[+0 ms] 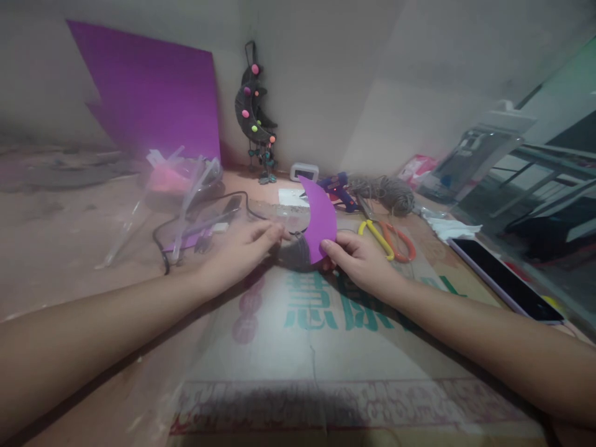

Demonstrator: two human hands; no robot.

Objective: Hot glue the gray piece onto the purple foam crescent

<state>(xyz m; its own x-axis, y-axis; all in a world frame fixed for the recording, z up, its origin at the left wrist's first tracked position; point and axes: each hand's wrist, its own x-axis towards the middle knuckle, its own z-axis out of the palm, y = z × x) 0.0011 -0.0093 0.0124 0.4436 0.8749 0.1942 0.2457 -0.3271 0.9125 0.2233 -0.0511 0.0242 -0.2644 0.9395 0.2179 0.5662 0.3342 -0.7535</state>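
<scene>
A purple crescent-moon cutout [323,217] stands upright in front of me, one tip pointing up. My right hand [361,257] pinches its lower right edge between thumb and fingers. Grey yarn [300,248] is wrapped around the lower left part of the crescent, leaving the upper part bare purple. On the left side, my left hand [254,245] has thumb and fingertips pressed together at the yarn beside the wrapped part. The exact strand between those fingertips is hard to make out.
Behind the crescent lie a blue glue gun [339,191], scissors [386,241] and a grey yarn ball [395,195]. A phone [505,279] lies right. Glue sticks [189,205] and a bowl stand left. A decorated dark moon [254,112] hangs on the wall beside a purple sheet [162,87].
</scene>
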